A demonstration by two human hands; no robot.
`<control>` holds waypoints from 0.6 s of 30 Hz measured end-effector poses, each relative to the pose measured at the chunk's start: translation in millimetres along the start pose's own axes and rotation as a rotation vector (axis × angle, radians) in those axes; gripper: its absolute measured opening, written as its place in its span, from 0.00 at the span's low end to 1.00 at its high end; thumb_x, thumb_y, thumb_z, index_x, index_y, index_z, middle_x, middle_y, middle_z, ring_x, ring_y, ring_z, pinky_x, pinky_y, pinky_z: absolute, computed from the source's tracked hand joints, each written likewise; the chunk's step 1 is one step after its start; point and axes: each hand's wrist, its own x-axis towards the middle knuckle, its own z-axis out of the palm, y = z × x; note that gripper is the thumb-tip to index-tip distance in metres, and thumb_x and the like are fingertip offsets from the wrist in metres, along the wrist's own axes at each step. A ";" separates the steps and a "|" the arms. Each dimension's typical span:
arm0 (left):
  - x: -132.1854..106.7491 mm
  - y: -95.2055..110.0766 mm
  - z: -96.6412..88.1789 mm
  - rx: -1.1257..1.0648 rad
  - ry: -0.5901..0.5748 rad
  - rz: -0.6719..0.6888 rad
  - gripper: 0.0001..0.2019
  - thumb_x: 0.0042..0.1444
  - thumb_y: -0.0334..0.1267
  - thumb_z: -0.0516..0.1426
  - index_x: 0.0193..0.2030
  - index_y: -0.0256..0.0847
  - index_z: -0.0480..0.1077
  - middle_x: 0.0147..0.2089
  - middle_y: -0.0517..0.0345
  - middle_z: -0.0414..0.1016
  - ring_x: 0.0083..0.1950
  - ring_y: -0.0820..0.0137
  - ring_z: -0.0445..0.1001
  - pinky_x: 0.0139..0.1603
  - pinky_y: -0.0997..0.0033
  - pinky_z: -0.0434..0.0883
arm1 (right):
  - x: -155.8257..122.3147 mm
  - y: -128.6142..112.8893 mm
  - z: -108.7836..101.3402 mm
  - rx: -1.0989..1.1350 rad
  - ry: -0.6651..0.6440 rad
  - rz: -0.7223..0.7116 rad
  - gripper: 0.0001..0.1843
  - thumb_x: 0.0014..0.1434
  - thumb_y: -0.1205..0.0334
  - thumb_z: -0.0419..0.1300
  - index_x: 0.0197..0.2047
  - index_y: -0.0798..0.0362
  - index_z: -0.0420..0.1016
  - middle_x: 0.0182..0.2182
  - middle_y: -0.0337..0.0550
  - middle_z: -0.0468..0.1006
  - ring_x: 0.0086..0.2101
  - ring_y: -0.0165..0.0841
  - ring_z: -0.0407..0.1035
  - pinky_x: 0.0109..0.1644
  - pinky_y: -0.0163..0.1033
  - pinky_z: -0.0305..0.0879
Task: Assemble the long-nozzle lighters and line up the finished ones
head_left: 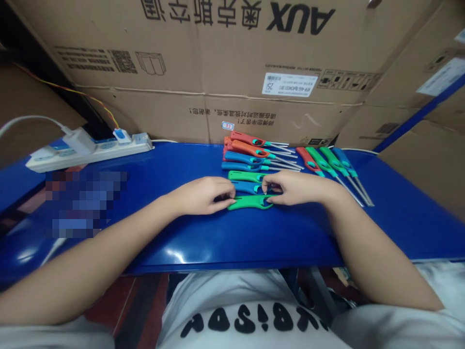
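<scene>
Green plastic lighter (250, 202) seems light, stiff and slick; left hand (203, 195) and right hand (295, 187) fingers clamp its handle ends, a sensible hold.

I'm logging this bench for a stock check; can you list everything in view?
table: one, blue, runs across the view
cardboard boxes: several, brown, stacked behind the table
power strip: one, white, back left of the table, two plugs in it
lighter pile: about six long-nozzle lighters, orange, blue and green, mid-table beyond the hands
lighter row: four, red, green, green, blue, right of the pile
green lighter: one, nearest the table's front edge, held at both ends
blurred patch: one, left on the table, contents cannot be told
shirt: one, white with black letters, bottom of view
left hand: pinches the green lighter's left end
right hand: pinches its right end
</scene>
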 end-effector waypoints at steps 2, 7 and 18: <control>0.6 0.7 1.2 0.097 -0.033 -0.008 0.10 0.70 0.39 0.52 0.40 0.40 0.72 0.38 0.54 0.75 0.39 0.68 0.74 0.41 0.70 0.68 | 0.1 -1.6 -1.8 -0.017 -0.016 0.017 0.12 0.57 0.56 0.65 0.43 0.52 0.78 0.32 0.39 0.75 0.29 0.31 0.65 0.33 0.35 0.54; 3.0 3.7 3.9 0.190 -0.075 -0.099 0.13 0.73 0.40 0.47 0.37 0.42 0.67 0.36 0.56 0.73 0.35 0.67 0.72 0.37 0.68 0.65 | 2.4 -12.1 -0.6 -0.113 0.008 0.042 0.08 0.59 0.58 0.64 0.38 0.54 0.79 0.32 0.43 0.78 0.30 0.32 0.66 0.33 0.36 0.53; -12.6 -22.6 -45.5 0.398 -0.077 -0.440 0.12 0.67 0.41 0.46 0.35 0.43 0.66 0.37 0.53 0.79 0.36 0.61 0.75 0.32 0.67 0.60 | -29.2 52.5 -35.6 0.103 0.307 0.242 0.17 0.56 0.47 0.64 0.35 0.54 0.79 0.26 0.43 0.77 0.27 0.32 0.66 0.31 0.37 0.59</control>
